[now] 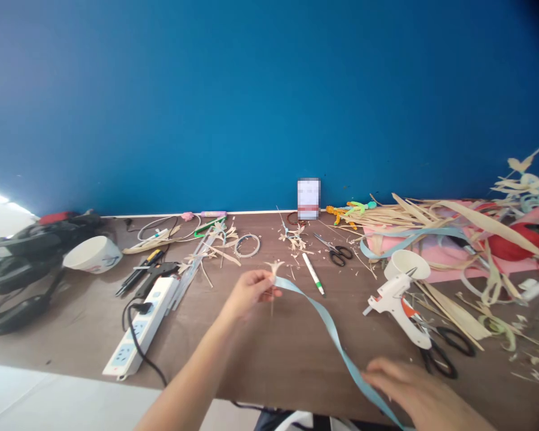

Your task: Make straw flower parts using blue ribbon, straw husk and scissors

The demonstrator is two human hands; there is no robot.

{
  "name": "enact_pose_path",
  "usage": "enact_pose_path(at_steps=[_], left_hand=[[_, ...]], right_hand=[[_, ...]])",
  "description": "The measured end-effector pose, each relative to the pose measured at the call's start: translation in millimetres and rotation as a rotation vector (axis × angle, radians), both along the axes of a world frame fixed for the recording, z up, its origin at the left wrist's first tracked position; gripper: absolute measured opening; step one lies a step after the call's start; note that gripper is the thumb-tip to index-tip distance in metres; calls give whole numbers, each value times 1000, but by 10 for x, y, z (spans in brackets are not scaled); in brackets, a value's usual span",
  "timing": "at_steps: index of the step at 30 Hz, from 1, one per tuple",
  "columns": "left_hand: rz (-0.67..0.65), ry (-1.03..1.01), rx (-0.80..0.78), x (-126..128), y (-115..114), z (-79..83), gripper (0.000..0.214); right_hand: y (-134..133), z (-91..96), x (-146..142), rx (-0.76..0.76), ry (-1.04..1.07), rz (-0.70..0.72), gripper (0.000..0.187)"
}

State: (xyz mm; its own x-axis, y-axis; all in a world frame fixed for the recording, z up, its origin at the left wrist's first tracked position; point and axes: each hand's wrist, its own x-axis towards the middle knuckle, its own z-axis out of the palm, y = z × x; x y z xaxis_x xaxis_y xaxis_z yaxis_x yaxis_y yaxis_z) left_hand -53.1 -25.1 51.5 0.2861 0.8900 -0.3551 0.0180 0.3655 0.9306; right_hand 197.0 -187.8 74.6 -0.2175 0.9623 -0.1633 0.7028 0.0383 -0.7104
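Above the middle of the table, my left hand pinches a small pale flower made of dried strips, just below its petals. A thin stem shows under the fingers. From the flower's base a light blue ribbon runs down to the right in a long slack curve. Beside its lower part is my right hand, slightly blurred, with the fingers stretched out. Its fingertips meet the ribbon's edge, but I cannot tell whether they press on it. A white marker with a green end lies close by.
At right are a white glue gun, large scissors, a white cup and heaped dried strips. Small scissors and another flower piece lie farther back. A power strip, white bowl and black bag occupy the left.
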Motion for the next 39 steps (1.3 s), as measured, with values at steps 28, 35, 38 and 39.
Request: enact_pose_path(at_steps=[28,35,38,39], left_hand=[[-22,21,76,635,-370,-375,23],[6,111,170,671,-401,-448,18],[4,120,187,656,-408,-469,18],[9,123,222,642,-417,-470,18]], right_hand=[[951,-594,-617,105,350,-384,13],[960,-659,-654,88,382,-385,15],[969,-661,-649,94,381,-386,15],[968,-652,-644,100,377,-385,14]])
